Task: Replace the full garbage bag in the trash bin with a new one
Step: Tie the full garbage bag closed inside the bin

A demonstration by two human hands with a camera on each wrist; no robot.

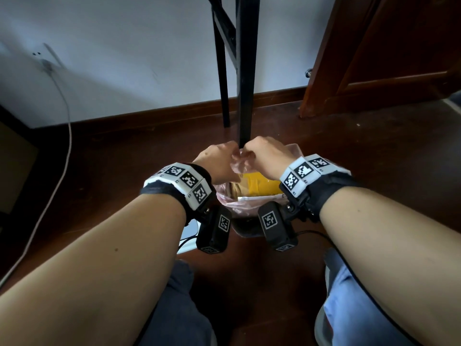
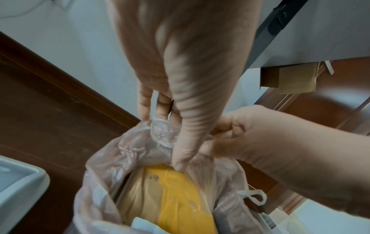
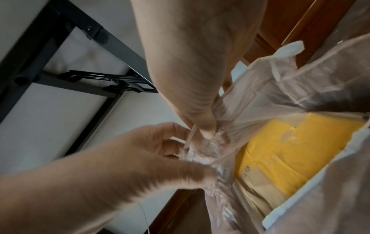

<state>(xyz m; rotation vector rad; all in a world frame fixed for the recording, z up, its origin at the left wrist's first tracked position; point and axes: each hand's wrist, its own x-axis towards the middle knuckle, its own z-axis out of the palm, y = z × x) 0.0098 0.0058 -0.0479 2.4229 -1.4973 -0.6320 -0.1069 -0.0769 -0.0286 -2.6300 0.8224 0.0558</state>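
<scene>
A white wall [image 1: 124, 58] and brown door [image 1: 386, 46] are standing behind; black table legs [image 1: 245, 71] are rising just beyond the garbage bag [image 1: 239, 206], sitting in its bin. Left hand [image 1: 219, 161] and right hand [image 1: 267, 156] are pinching its gathered plastic, above yellow packaging [image 1: 259, 183].

two hands [image 1: 219, 158], one garbage bag [image 1: 239, 206], one cable [image 1: 67, 121]

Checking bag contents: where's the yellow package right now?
Head view, centre: the yellow package sits inside the pink garbage bag, just below the left hand and right hand pinching its top.
</scene>
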